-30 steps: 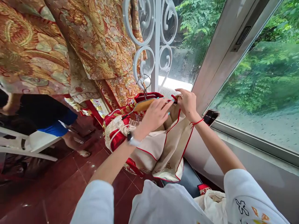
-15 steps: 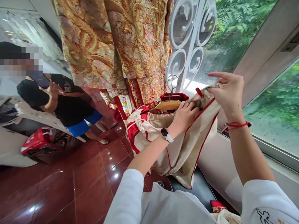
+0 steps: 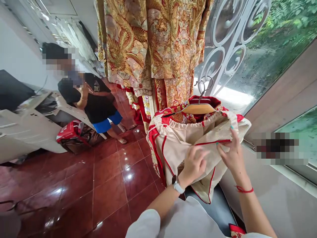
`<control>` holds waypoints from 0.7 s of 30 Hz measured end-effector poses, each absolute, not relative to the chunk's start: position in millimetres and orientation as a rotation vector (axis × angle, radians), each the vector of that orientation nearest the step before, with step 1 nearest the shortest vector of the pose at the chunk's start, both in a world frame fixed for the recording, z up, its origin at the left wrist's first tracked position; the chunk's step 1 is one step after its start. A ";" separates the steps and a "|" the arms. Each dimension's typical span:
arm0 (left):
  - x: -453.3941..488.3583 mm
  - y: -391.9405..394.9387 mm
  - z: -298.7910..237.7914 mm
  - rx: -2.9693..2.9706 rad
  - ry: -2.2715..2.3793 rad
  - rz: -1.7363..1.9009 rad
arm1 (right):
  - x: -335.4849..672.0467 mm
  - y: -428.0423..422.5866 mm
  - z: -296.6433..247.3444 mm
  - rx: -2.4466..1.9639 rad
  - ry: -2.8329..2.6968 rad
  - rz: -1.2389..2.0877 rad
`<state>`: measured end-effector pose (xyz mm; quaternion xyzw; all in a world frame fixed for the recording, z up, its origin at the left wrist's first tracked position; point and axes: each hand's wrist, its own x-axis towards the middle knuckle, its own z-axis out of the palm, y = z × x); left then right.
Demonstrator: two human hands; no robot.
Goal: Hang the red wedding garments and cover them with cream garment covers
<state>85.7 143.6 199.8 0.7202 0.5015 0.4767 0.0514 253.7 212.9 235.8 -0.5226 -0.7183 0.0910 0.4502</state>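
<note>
Garment [image 3: 177, 145] hung from a hanger [image 3: 198, 109] above a black seat [image 3: 220, 206], its waistband [image 3: 183, 125] bunched at the left end. Farther right, the left hand [image 3: 194, 165] was in front of the cloth, blurred; whether its grip was together or apart, I could not tell. At the right end, the right hand [image 3: 232, 155] had its grip apart, forefinger over the waistband, thumb by a red edge. The step looked like arranging that end; the next move seemed to call for a firm pinch there. Half a second earlier, the left hand was beside the hanger and the right higher, at a raised corner.
</note>
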 end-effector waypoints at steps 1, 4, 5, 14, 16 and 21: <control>86.6 133.5 176.0 1.981 1.680 1.527 | 253.6 203.0 224.5 -1.319 -1.750 0.293; 88.7 123.8 119.7 1.432 2.002 1.502 | 245.6 174.9 177.6 -1.354 -1.752 0.630; 87.8 126.8 108.9 1.344 2.020 1.444 | 240.5 167.3 159.5 -1.351 -1.784 0.766; 64.0 172.7 106.3 1.370 1.800 1.338 | 206.4 135.4 54.5 -1.434 -2.170 1.444; 65.9 179.3 105.3 1.322 1.794 1.264 | 209.5 136.0 50.5 -1.503 -2.157 1.552; 75.5 211.8 107.8 1.223 1.835 1.052 | 216.6 146.3 56.5 -1.742 -2.020 1.598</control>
